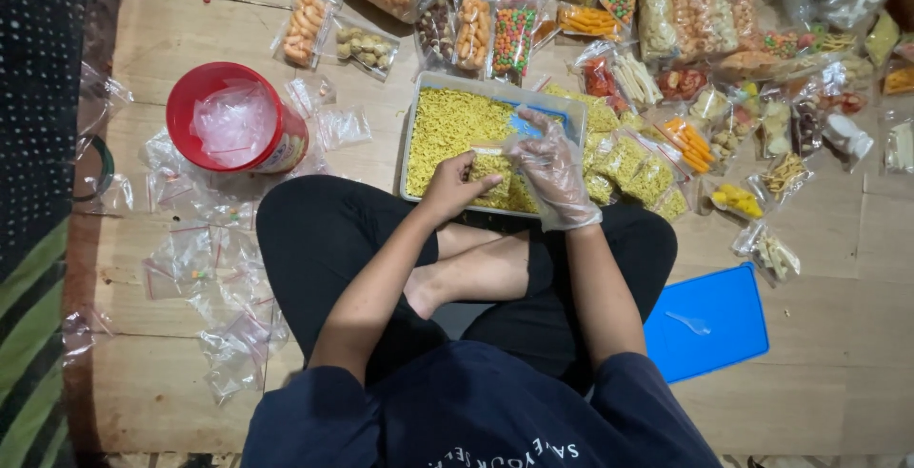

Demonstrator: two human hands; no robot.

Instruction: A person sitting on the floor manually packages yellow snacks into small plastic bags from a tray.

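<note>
I sit cross-legged on a wooden floor with a grey tray (415, 116) of yellow noodle snack before my knees. My left hand (455, 186), bare, pinches a small clear bag (496, 180) partly filled with the yellow snack at the tray's near edge. My right hand (550, 171), in a clear plastic glove, grips the same bag from the right side. A blue scoop (536, 125) lies in the tray just beyond my right hand.
A red bucket (234, 118) holding clear bags stands at left. Several empty small bags (211, 268) lie scattered on the floor left of my knee. Filled yellow snack bags (640, 171) pile right of the tray, mixed snack packs (666, 20) behind. A blue lid (706, 323) lies at right.
</note>
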